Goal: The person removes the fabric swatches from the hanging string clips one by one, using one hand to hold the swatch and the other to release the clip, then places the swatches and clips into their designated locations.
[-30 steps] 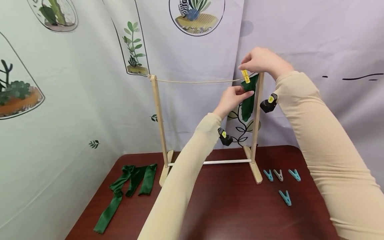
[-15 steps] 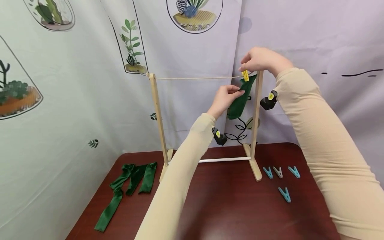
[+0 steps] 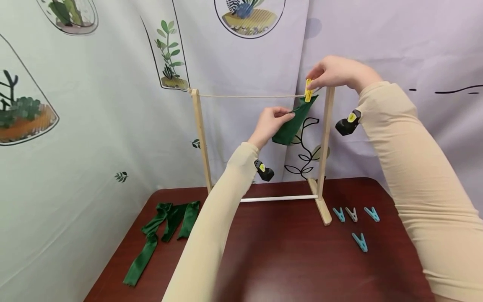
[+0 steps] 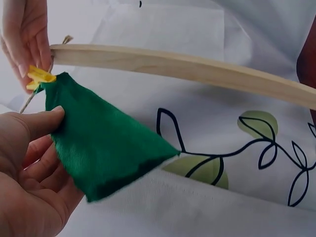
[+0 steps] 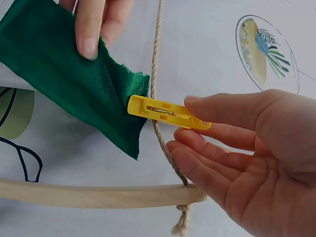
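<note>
A piece of green cloth (image 3: 288,130) hangs at the right end of a thin rope (image 3: 249,97) strung between two wooden posts. Its top edge is in the mouth of a yellow clothespin (image 5: 163,109), which also overlaps the rope. My right hand (image 3: 339,73) pinches the tail of that clothespin between thumb and fingers, as the right wrist view shows. Lower and to the left, my left hand (image 3: 269,123) pinches the cloth's side edge, thumb in front and fingers behind (image 4: 44,163). The cloth slants down to the left, its lower end loose.
On the dark red table (image 3: 283,251) lie three blue clothespins (image 3: 360,242) and a grey one (image 3: 351,214), right of the rack's foot (image 3: 322,209). More green cloth strips (image 3: 151,235) lie at the left. The right post (image 3: 325,142) stands close beside my right hand.
My left hand has moved left, drawing the cloth from hanging straight down to a slant. The right hand stays at the yellow clothespin, which stands more upright now.
</note>
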Tool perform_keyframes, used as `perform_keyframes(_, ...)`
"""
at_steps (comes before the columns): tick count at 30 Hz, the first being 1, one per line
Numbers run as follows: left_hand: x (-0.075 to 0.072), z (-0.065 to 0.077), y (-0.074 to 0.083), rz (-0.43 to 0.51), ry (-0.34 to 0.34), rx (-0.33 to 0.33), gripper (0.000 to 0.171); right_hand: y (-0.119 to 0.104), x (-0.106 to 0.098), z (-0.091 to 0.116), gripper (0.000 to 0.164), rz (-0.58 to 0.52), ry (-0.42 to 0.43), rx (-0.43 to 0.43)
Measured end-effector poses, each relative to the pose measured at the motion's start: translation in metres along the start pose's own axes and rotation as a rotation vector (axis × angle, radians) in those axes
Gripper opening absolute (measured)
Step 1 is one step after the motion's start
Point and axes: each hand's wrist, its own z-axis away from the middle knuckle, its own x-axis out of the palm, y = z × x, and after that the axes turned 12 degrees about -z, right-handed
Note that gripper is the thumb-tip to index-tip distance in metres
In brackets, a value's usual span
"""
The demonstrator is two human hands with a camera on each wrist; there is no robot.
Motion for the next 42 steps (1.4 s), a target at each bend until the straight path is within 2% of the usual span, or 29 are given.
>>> perform_keyframes(8,-0.009,0.005,-0.003,-0.035,0.034,0.007,0.022,0.004,-0.003,0.002,0.053,0.016,0.038,-0.040)
perform_keyframes(12,-0.012,0.006,-0.002,-0.034,0.030,0.010,0.023,0.004,-0.002,0.002,0.051,0.037,0.063,-0.057)
perform_keyframes(23,-0.013,0.007,0.002,-0.053,0.026,-0.020,0.023,0.008,-0.002,0.004,0.049,0.032,0.179,-0.063)
perform_keyframes(32,-0.015,0.008,0.004,-0.080,0.036,-0.022,0.027,0.009,0.002,0.007,0.039,0.067,0.282,-0.083)
perform_keyframes(37,-0.017,0.010,0.005,-0.129,0.054,-0.017,0.028,0.010,0.005,0.008,0.033,0.042,0.327,-0.091)
perform_keyframes(42,-0.019,0.012,0.007,-0.235,0.083,0.025,0.025,0.009,0.004,0.008,0.032,0.056,0.339,-0.108)
